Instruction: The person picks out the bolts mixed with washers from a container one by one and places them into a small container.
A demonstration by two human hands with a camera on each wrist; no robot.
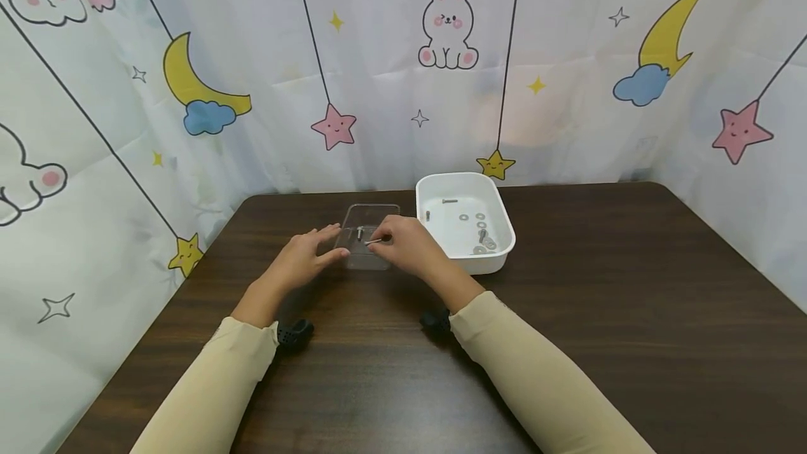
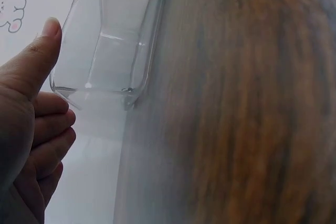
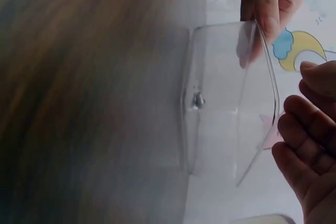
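Note:
A clear plastic box (image 1: 368, 263) stands on the table, with a small metal bolt (image 1: 360, 232) inside it. My left hand (image 1: 301, 256) is at the left side of this box, thumb and fingers extended and spread, fingertips right at the rim. Over the box's right side, my right hand (image 1: 406, 245) pinches another slim metal bolt (image 1: 375, 241) between thumb and fingertips. In the right wrist view, the bolt in the box (image 3: 198, 100) lies near the bottom, while the held one is hidden behind the fingers.
A white plastic bin (image 1: 509, 235) stands just right of the clear box. Several washers (image 1: 481, 225) and a few bolts (image 1: 450, 200) lie in it. The dark wooden table (image 1: 605, 286) extends to both sides, and a printed curtain (image 1: 391, 90) hangs behind its far edge.

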